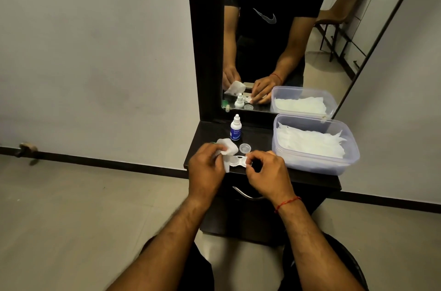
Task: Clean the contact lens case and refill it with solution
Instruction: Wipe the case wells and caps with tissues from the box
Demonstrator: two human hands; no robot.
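Note:
The white contact lens case point(237, 162) lies near the front edge of the dark dresser top point(260, 140), its left well uncovered. My right hand point(267, 174) pinches the case's right end. My left hand point(206, 166) holds a crumpled white tissue point(226, 147) against the case's left end. A loose clear cap point(245, 148) lies just behind the case. The small white solution bottle point(236, 128) with a blue label stands upright behind that, its cap on.
A clear plastic tub point(315, 166) of white tissues sits on the right of the dresser top. A mirror point(274, 40) stands at the back, reflecting the scene. A metal drawer handle point(241, 193) curves below the front edge. Grey floor lies on both sides.

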